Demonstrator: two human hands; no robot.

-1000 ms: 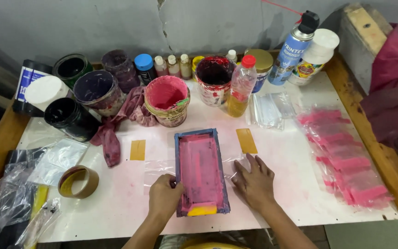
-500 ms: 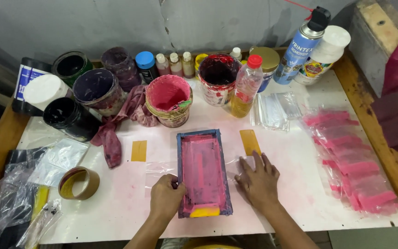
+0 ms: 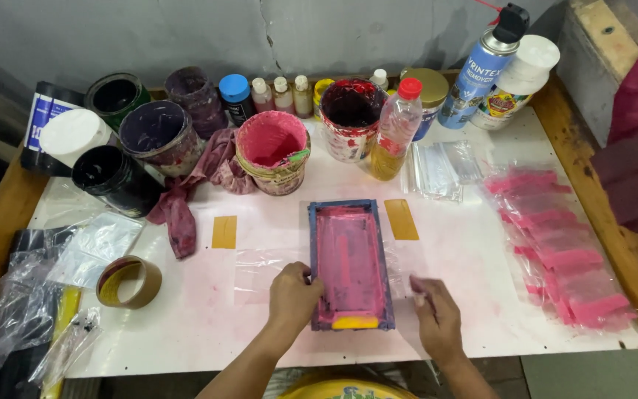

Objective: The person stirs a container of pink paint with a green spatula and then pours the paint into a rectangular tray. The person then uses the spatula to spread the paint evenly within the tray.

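— Looking down from my head camera, what are your hands on?

— My left hand [image 3: 295,294] is clasping the left rail of the blue-framed printing screen [image 3: 349,262], fingers curled over its edge. That frame lies flat near the front edge of the tabletop [image 3: 260,332], about the middle, its mesh smeared pink, with a yellow squeegee [image 3: 355,322] resting at its near end.

— And the other?

— My right hand [image 3: 437,314] sits just right of the frame, apart from it, fingertips pinched on the thin clear plastic sheet [image 3: 263,266] that lies under the frame.

— What lies round about?

— Two amber tape strips [image 3: 402,219] flank the frame's far end. Behind, toward the back edge, stand a pink ink tub [image 3: 272,151], a red-stained tub [image 3: 350,118], a bottle of yellow liquid [image 3: 394,133] and a spray can [image 3: 481,70]. Dark tubs [image 3: 116,177] and a stained rag [image 3: 186,196] fill the back left corner. A tape roll [image 3: 128,281] sits front left; printed pink bags [image 3: 563,251] pile along the right edge.
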